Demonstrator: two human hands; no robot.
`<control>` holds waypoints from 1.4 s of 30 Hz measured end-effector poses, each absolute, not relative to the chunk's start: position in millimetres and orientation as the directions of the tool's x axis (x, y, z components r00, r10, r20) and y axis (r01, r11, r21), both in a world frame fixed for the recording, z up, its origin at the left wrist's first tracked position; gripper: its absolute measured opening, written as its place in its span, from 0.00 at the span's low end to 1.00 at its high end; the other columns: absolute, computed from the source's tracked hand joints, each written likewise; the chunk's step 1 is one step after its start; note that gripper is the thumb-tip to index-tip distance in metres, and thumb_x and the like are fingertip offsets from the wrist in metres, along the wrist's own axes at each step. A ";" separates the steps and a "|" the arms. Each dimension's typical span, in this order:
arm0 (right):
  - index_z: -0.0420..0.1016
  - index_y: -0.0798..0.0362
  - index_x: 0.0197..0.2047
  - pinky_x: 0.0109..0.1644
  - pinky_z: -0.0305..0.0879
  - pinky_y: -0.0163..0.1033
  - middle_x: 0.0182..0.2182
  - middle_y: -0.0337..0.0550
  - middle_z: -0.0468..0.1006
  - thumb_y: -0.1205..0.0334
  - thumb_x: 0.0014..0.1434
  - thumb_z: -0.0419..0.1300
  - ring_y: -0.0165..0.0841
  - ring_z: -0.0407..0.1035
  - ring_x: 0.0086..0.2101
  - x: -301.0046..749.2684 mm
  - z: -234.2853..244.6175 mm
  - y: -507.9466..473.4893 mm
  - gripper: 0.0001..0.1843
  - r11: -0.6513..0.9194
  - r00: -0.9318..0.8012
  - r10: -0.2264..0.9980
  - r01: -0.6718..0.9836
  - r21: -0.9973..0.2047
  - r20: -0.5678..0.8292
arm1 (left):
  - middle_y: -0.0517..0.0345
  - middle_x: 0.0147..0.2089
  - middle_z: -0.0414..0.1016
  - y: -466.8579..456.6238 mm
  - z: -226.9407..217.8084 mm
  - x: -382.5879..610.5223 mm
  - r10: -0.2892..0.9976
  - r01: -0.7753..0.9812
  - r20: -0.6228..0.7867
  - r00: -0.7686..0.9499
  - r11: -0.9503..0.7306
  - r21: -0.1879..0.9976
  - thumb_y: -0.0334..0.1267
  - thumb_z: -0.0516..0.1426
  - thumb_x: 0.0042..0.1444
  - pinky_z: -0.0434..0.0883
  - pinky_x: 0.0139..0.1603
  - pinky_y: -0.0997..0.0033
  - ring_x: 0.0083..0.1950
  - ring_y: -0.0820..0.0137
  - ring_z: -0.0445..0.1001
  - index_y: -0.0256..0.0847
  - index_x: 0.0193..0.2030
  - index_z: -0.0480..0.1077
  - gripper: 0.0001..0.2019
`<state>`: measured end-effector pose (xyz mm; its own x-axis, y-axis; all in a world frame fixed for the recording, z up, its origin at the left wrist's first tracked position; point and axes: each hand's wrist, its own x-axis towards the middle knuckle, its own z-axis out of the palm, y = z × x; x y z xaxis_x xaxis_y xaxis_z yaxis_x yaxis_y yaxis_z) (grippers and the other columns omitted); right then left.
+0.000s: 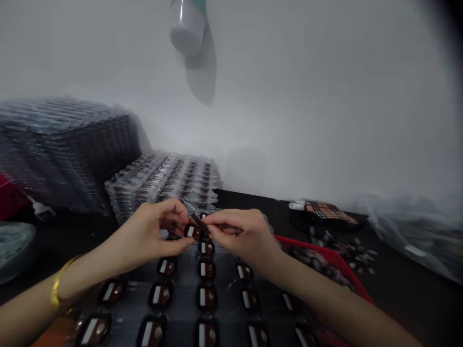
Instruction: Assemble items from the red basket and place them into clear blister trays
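My left hand point(152, 233) pinches a small rounded dark part point(192, 231) with a white rectangle and a brown band on its face. Close against it, my right hand point(245, 234) grips a thin dark brown piece point(197, 222) between thumb and forefinger; its kind is partly hidden by the fingers. Both hands meet above a clear plastic tray point(183, 308). Rows of similar dark parts point(206, 297) with white and brown faces lie in the tray, and my hands cover some at the far end.
Behind my hands stands a stack of filled clear trays point(162, 178), with a taller tray stack point(65, 144) to its left. A red bin point(321, 248) of small pieces is at right. Beyond lie a plaid pouch point(331, 212) and plastic bags point(423, 236). A bowl point(16, 248) sits far left.
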<state>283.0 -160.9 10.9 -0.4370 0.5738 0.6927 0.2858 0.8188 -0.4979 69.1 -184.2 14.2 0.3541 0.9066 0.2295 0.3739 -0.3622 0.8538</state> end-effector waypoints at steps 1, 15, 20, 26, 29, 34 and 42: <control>0.82 0.55 0.33 0.24 0.68 0.27 0.27 0.41 0.83 0.73 0.54 0.61 0.27 0.74 0.22 282.6 10.2 -160.6 0.09 0.821 -0.437 0.571 0.286 -0.495 0.695 | 0.61 0.32 0.75 -184.1 13.2 69.0 0.911 0.359 0.227 0.345 -0.352 0.864 0.38 0.65 0.49 0.76 0.36 0.77 0.33 0.73 0.76 0.39 0.34 0.65 0.12; 0.81 0.57 0.33 0.26 0.69 0.26 0.29 0.43 0.84 0.76 0.54 0.61 0.26 0.75 0.24 283.0 5.7 -156.7 0.09 0.873 -0.456 0.487 0.235 -0.427 0.745 | 0.62 0.31 0.75 -183.6 8.6 67.9 0.936 0.327 0.158 0.316 -0.263 0.908 0.38 0.67 0.46 0.74 0.36 0.76 0.33 0.74 0.75 0.39 0.33 0.65 0.14; 0.81 0.56 0.33 0.26 0.70 0.26 0.29 0.42 0.84 0.75 0.54 0.60 0.27 0.76 0.25 282.4 4.1 -155.1 0.09 0.879 -0.464 0.476 0.228 -0.419 0.747 | 0.62 0.31 0.74 -184.8 10.0 69.2 0.936 0.328 0.144 0.322 -0.253 0.910 0.38 0.67 0.46 0.74 0.36 0.75 0.33 0.73 0.75 0.39 0.33 0.65 0.14; 0.80 0.55 0.35 0.33 0.73 0.27 0.30 0.41 0.84 0.75 0.56 0.60 0.29 0.78 0.29 282.1 1.5 -155.5 0.09 0.908 -0.493 0.420 0.226 -0.353 0.762 | 0.64 0.32 0.72 -186.9 9.8 70.5 0.944 0.248 0.145 0.296 -0.222 0.943 0.36 0.67 0.45 0.74 0.37 0.78 0.32 0.76 0.74 0.39 0.31 0.61 0.17; 0.80 0.52 0.38 0.39 0.75 0.29 0.33 0.41 0.84 0.73 0.59 0.58 0.30 0.79 0.33 282.8 0.5 -157.4 0.10 0.928 -0.517 0.372 0.238 -0.288 0.771 | 0.65 0.31 0.73 -189.5 9.1 70.3 0.953 0.183 0.141 0.269 -0.194 0.964 0.34 0.67 0.44 0.74 0.36 0.79 0.32 0.78 0.73 0.41 0.30 0.56 0.20; 0.79 0.53 0.42 0.44 0.74 0.27 0.36 0.42 0.84 0.72 0.61 0.57 0.28 0.79 0.37 284.2 -2.3 -158.9 0.11 0.956 -0.544 0.286 0.214 -0.200 0.789 | 0.65 0.31 0.74 -194.9 11.8 72.0 0.966 0.155 0.148 0.212 -0.183 0.971 0.32 0.67 0.41 0.75 0.35 0.79 0.31 0.78 0.73 0.41 0.29 0.52 0.23; 0.76 0.54 0.44 0.45 0.74 0.28 0.38 0.43 0.84 0.72 0.62 0.56 0.28 0.78 0.39 288.0 -1.7 -158.7 0.10 0.971 -0.641 0.241 0.157 -0.183 0.729 | 0.67 0.28 0.73 -196.4 17.9 74.9 0.954 0.113 0.151 0.257 -0.185 0.976 0.29 0.67 0.40 0.75 0.33 0.78 0.30 0.77 0.74 0.41 0.28 0.53 0.22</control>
